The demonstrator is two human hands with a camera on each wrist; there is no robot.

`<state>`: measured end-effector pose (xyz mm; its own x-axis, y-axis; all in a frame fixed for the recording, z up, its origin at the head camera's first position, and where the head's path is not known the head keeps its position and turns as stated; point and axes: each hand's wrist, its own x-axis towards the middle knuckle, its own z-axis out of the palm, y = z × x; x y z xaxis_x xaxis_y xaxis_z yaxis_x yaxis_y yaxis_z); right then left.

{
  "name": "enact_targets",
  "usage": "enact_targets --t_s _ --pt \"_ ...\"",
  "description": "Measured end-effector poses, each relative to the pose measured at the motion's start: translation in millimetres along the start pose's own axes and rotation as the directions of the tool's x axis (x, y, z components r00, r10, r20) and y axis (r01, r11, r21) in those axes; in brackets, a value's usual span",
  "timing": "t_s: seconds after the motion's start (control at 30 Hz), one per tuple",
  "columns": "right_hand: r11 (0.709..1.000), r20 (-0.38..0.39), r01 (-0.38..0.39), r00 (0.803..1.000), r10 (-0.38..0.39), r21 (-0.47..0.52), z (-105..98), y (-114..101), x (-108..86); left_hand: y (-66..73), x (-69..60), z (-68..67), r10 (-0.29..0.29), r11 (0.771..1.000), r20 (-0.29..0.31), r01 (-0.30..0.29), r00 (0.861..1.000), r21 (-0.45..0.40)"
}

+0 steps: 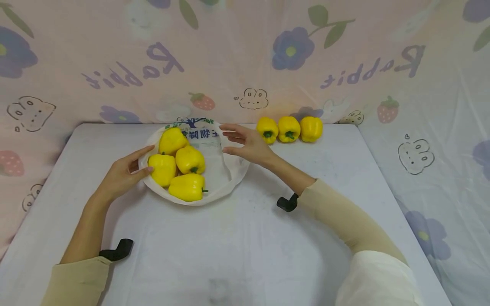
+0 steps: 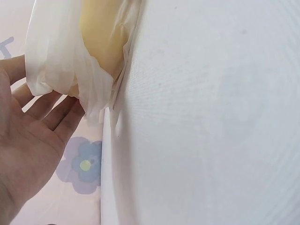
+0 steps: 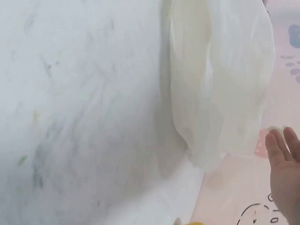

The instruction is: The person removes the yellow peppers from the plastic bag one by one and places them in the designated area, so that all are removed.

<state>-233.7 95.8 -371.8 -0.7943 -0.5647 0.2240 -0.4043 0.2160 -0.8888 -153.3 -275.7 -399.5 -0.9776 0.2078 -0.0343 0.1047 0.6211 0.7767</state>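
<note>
A white plastic bag [image 1: 226, 187] with a rolled-down rim and printed lettering lies open on the white table. In its left half are several yellow bell peppers [image 1: 190, 160]. My left hand [image 1: 124, 174] touches the bag's left rim, thumb and index finger spread beside the nearest pepper. In the left wrist view its extended fingers reach under the bag's loose edge [image 2: 96, 89], their tips hidden. Over the bag's right rim, my right hand [image 1: 249, 146] has thumb and fingers apart and nothing between them. The right wrist view shows those fingers beside the bag's pale wall [image 3: 229, 89].
At the table's back edge, right of the bag, three more yellow bell peppers [image 1: 289, 129] stand in a row. A patterned cloth [image 1: 229, 55] hangs behind the table. Black wrist mounts [image 1: 121, 250] stick out from both sleeves.
</note>
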Motion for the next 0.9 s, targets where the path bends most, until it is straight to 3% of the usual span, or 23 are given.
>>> enact_targets --t_s 0.2,0.47,0.67,0.9 --pt "1.000 0.063 -0.020 0.998 0.020 -0.011 12.6 5.9 10.5 -0.2 0.3 1.4 -0.006 1.000 0.000 0.006 1.000 0.002" --pt "0.993 0.149 -0.061 0.986 0.075 -0.101 29.9 3.4 23.5 0.8 0.7 1.7 -0.013 1.000 0.003 0.013 1.000 0.000" --pt "0.984 0.194 -0.138 0.968 0.158 -0.113 41.4 4.5 34.9 0.1 0.6 1.5 -0.032 0.999 0.011 0.032 0.999 -0.007" --pt "0.964 0.228 -0.186 0.947 0.228 -0.190 59.1 2.6 42.2 -1.0 0.2 0.6 -0.008 1.000 0.009 0.008 1.000 -0.021"
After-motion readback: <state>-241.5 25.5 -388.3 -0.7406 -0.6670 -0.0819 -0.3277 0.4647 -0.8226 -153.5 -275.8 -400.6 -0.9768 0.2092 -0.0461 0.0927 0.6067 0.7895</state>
